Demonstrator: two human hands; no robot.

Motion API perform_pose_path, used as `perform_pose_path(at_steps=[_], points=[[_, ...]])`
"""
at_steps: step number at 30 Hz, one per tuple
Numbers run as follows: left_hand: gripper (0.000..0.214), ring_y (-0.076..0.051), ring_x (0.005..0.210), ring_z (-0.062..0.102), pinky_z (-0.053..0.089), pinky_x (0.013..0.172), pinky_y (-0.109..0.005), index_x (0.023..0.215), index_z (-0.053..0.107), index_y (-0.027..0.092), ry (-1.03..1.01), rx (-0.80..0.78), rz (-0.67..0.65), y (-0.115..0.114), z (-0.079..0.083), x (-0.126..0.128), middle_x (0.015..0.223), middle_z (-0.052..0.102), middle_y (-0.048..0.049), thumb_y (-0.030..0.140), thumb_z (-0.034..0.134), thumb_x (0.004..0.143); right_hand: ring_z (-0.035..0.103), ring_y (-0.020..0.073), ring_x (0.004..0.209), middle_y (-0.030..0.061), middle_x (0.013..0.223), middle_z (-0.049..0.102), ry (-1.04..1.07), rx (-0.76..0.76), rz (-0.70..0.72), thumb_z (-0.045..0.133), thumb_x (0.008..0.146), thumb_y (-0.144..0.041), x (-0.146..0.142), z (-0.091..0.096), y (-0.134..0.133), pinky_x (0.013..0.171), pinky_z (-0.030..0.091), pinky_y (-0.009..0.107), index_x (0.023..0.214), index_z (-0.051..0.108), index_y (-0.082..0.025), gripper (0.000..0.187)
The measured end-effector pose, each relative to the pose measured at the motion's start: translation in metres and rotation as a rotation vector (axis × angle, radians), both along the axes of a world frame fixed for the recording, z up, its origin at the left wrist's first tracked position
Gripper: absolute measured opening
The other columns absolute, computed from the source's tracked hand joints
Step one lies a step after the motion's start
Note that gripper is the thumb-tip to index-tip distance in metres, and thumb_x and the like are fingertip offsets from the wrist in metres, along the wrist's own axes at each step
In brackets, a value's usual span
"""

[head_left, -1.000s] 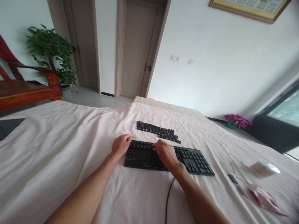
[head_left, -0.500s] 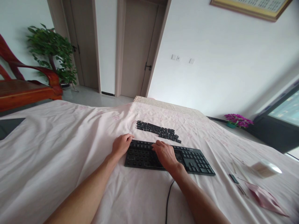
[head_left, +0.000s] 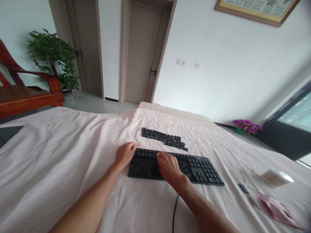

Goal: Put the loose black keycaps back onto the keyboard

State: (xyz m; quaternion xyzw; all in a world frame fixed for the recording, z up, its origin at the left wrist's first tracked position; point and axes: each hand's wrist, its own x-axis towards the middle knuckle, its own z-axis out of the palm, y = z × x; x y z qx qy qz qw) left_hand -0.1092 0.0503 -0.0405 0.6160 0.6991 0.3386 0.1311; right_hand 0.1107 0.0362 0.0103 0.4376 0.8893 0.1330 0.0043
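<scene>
The left hand (head_left: pixel 125 153) lies on the pale pink sheet (head_left: pixel 60 161) at the left end of the black keyboard (head_left: pixel 201 166). Its fingers are loosely curled and its thumb reaches to the board's far left corner, touching it. Whether it truly grips the edge cannot be told. The keyboard lies flat and crosswise just ahead of both forearms, slightly right of the middle of the view. Its left and middle fields show round studs without caps, while the right block carries its keys. The right hand (head_left: pixel 168 165) rests palm down on the middle of the board with the fingers bent onto the upper rows. The fingertips are hidden by the back of the hand, so it cannot be told whether they pinch anything. Beyond the keyboard, near but apart from it, loose black keycaps (head_left: pixel 164 139) lie in a tidy slanted band. A black cable (head_left: pixel 174 213) runs from under the right wrist to the lower edge.

The legends on the keys are too small to read, and no brand shows on the board. The framed picture (head_left: pixel 257 11) high on the wall bears rows of writing that are likewise illegible, and it is cut off by the top edge.

At the far left a wooden chair (head_left: pixel 29 97) is cut off. At the right a white object (head_left: pixel 275 176), a small dark piece (head_left: pixel 243 188) and a folded pink cloth (head_left: pixel 277 210) lie on the sheet, all blurred
</scene>
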Motion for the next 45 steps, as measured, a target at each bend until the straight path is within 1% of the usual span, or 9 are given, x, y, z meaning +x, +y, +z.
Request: perform_pose_path(at_steps=[5, 9, 13, 16, 19, 23, 32, 40, 45], points=[[0.031, -0.016, 0.096, 0.062, 0.039, 0.074, -0.024, 0.096, 0.07, 0.032, 0.005, 0.003, 0.002, 0.0, 0.0, 0.001, 0.106, 0.072, 0.0042, 0.032, 0.04, 0.09, 0.06, 0.0216, 0.084, 0.0109, 0.092, 0.065, 0.032, -0.04, -0.004, 0.045, 0.078, -0.006, -0.001, -0.001, -0.008, 0.07, 0.039, 0.03, 0.094, 0.063, -0.014, 0.025], [0.03, -0.015, 0.097, 0.062, 0.039, 0.074, -0.024, 0.095, 0.07, 0.033, 0.0, 0.008, -0.003, 0.001, -0.002, 0.0, 0.105, 0.072, 0.005, 0.033, 0.04, 0.09, 0.062, 0.0203, 0.08, 0.009, 0.088, 0.067, 0.078, -0.089, -0.022, 0.043, 0.083, -0.012, 0.005, 0.007, -0.003, 0.068, 0.037, 0.028, 0.093, 0.065, -0.016, 0.025], [0.03, -0.015, 0.097, 0.062, 0.039, 0.074, -0.024, 0.096, 0.07, 0.033, -0.01, -0.004, -0.007, 0.002, -0.002, 0.0, 0.106, 0.072, 0.0048, 0.034, 0.041, 0.09, 0.062, 0.0183, 0.088, 0.0025, 0.095, 0.069, 0.22, -0.166, -0.05, 0.042, 0.092, -0.028, 0.026, 0.015, 0.024, 0.069, 0.036, 0.025, 0.1, 0.069, -0.027, 0.028], [0.03, -0.016, 0.097, 0.062, 0.039, 0.075, -0.024, 0.099, 0.07, 0.033, -0.008, -0.008, -0.002, 0.002, -0.001, 0.0, 0.106, 0.072, 0.0041, 0.034, 0.041, 0.09, 0.06, 0.0161, 0.093, 0.0008, 0.102, 0.066, 0.346, -0.056, -0.246, 0.038, 0.096, -0.033, 0.042, 0.013, 0.054, 0.069, 0.035, 0.023, 0.109, 0.067, -0.032, 0.032], [0.031, -0.016, 0.096, 0.063, 0.039, 0.074, -0.024, 0.102, 0.07, 0.034, -0.01, -0.012, 0.002, 0.002, 0.0, 0.0, 0.106, 0.072, 0.0033, 0.034, 0.041, 0.09, 0.057, 0.017, 0.096, 0.0038, 0.102, 0.063, 0.299, 0.007, -0.374, 0.038, 0.096, -0.033, 0.048, 0.006, 0.08, 0.069, 0.034, 0.023, 0.1, 0.071, -0.029, 0.033], [0.031, -0.016, 0.099, 0.062, 0.04, 0.075, -0.023, 0.104, 0.07, 0.033, -0.027, -0.015, -0.001, 0.002, 0.002, 0.0, 0.107, 0.072, 0.0033, 0.034, 0.042, 0.091, 0.054, 0.0187, 0.098, 0.0068, 0.103, 0.061, 0.221, 0.03, -0.379, 0.04, 0.096, -0.032, 0.043, -0.002, 0.1, 0.069, 0.034, 0.024, 0.092, 0.073, -0.024, 0.034], [0.03, -0.016, 0.1, 0.061, 0.041, 0.077, -0.024, 0.102, 0.07, 0.031, -0.029, -0.012, -0.011, 0.0, 0.005, 0.002, 0.107, 0.072, 0.003, 0.032, 0.042, 0.091, 0.054, 0.0179, 0.098, 0.006, 0.105, 0.06, 0.159, 0.029, -0.288, 0.049, 0.091, -0.028, 0.034, -0.002, 0.105, 0.071, 0.036, 0.025, 0.09, 0.073, -0.024, 0.025], [0.031, -0.016, 0.1, 0.061, 0.04, 0.077, -0.024, 0.102, 0.07, 0.03, -0.013, -0.047, 0.009, 0.0, 0.005, 0.002, 0.108, 0.072, 0.0018, 0.033, 0.042, 0.091, 0.06, 0.0156, 0.094, -0.0004, 0.103, 0.064, 0.244, -0.191, -0.298, 0.059, 0.082, -0.032, 0.027, 0.006, 0.107, 0.069, 0.036, 0.024, 0.091, 0.073, -0.03, 0.017], [0.031, -0.016, 0.098, 0.062, 0.04, 0.077, -0.025, 0.102, 0.07, 0.03, -0.002, -0.016, 0.002, 0.001, 0.002, 0.001, 0.107, 0.072, 0.0011, 0.034, 0.042, 0.091, 0.062, 0.0189, 0.092, 0.0004, 0.096, 0.071, 0.251, -0.225, -0.34, 0.055, 0.084, -0.036, 0.024, 0.001, 0.108, 0.072, 0.04, 0.026, 0.095, 0.074, -0.032, 0.022]])
